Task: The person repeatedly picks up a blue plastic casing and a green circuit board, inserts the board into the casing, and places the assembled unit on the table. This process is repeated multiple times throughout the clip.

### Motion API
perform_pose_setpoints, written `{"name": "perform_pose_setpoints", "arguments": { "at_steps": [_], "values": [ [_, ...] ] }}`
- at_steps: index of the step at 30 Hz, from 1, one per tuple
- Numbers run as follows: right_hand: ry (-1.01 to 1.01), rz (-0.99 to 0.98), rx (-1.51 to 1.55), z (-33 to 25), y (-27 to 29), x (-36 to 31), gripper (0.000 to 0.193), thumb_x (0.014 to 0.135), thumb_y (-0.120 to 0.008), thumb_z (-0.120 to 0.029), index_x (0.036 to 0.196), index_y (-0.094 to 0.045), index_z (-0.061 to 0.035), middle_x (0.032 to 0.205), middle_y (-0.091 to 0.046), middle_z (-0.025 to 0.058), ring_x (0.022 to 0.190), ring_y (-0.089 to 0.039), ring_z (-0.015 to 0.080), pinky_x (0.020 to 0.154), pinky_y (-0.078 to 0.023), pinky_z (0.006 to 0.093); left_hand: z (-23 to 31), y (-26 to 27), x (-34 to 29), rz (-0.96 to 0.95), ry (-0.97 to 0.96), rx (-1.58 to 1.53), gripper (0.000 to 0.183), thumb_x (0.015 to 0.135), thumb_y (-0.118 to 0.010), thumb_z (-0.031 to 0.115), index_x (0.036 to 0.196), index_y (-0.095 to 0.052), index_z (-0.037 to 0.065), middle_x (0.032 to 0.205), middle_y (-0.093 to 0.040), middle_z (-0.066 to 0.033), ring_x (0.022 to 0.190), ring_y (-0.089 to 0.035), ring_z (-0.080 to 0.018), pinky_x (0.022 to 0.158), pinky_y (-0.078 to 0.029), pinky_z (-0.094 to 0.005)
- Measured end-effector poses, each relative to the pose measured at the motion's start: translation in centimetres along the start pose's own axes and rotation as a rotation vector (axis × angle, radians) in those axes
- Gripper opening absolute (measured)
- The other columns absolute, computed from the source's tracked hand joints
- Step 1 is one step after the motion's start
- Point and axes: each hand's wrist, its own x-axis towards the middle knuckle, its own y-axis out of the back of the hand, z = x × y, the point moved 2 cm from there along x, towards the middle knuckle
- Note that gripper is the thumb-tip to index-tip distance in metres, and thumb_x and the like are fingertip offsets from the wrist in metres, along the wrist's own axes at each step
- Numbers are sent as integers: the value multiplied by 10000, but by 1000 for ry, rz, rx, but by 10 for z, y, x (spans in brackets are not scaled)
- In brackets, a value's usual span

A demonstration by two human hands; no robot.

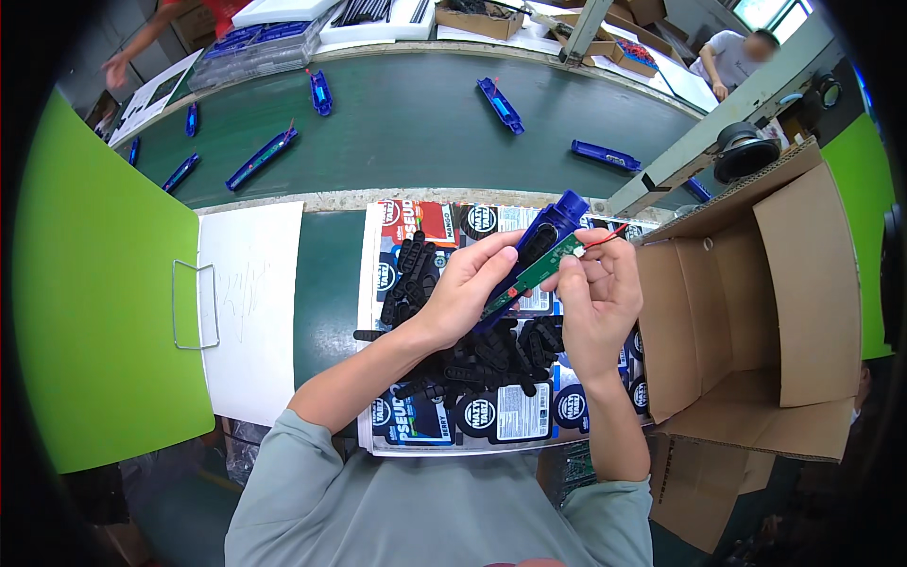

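Over the middle of the bench, my left hand (465,291) grips a long blue plastic housing (564,212), tilted with its narrow end up and to the right. A black oval piece (539,242) shows in the housing's open side. My right hand (603,295) pinches a narrow green circuit board (540,270) by its upper end, where a white connector and red wire (609,236) stick out. The board lies slantwise along the housing; its lower end reaches the housing's lower part. Beneath both hands is a loose pile of black ribbed strips (477,364) on printed sheets (515,439).
Several blue housings (263,159) lie on the green conveyor belt (397,123). An open cardboard box (746,312) stands at right, beside a metal post (723,123). A green panel (113,293) and white paper (248,312) are at left. Two people are beyond the belt.
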Motion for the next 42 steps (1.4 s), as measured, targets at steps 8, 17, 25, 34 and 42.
{"name": "perform_pose_setpoints", "arguments": {
  "at_steps": [8,17,25,34,42],
  "values": [
    [2,43,-26,11,-3,-1,206,931,-581,50,1138,-575,53,824,-690,109,700,-699,125,640,-531,236,-4,5,1,-9,6,5,391,1075,-481,256,1378,-568,26,998,-683,-46,811,-640,-83,702,-550,-255],
    [-25,10,-38,8,-2,1,188,933,-588,49,1120,-589,64,832,-681,100,694,-697,123,631,-537,237,-4,5,0,-2,2,6,396,1073,-489,260,1384,-568,29,998,-686,-34,813,-634,-71,697,-544,-246],
    [-17,8,-36,7,-4,0,186,941,-584,45,1125,-594,66,861,-691,108,696,-698,127,635,-544,245,-4,4,1,-13,9,-25,404,1074,-490,260,1399,-557,30,996,-684,-27,815,-626,-63,701,-539,-244],
    [6,-48,-129,5,1,2,202,917,-613,48,1119,-630,57,852,-691,102,688,-695,127,622,-542,250,-4,1,-2,-6,25,-51,403,1073,-484,247,1402,-552,24,997,-677,-28,817,-623,-63,700,-535,-242],
    [250,-67,-501,-10,-2,5,256,864,-720,14,1116,-678,19,901,-621,112,684,-643,163,604,-509,310,-9,2,-3,2,10,-60,391,1072,-474,217,1397,-550,12,1052,-683,-44,901,-645,-85,794,-548,-259]
  ]
}}
